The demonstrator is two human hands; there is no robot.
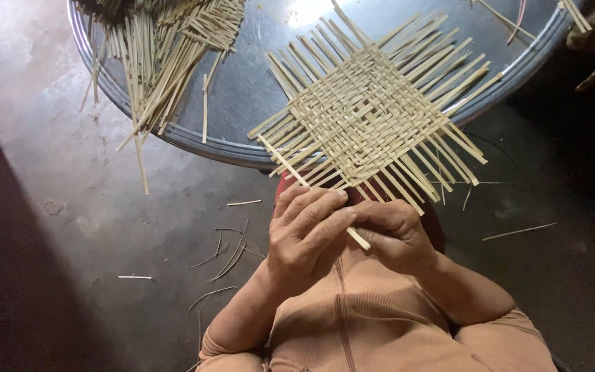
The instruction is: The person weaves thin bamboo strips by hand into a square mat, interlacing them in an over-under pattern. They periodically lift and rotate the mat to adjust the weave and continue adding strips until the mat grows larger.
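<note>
We see a flat square mat of pale woven bamboo strips (370, 114), its loose ends fringing out, lying on a round grey metal tray (256, 89). Our left hand (308, 231) and right hand (394, 234) are closed together around one long pale bamboo strip (290, 165) slanting into the mat's near edge. A heap of loose bamboo strips (160, 48) crowds the tray's far left, and stray slivers (232, 255) litter the dark concrete floor (70, 207).

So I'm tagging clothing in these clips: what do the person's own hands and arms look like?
Both hands, left and right, are bare: no gloves, rings or watch visible. The forearms are uncovered too. The sleeves are pushed up near the elbows and belong to a peach-orange ribbed top with a centre seam.
</note>
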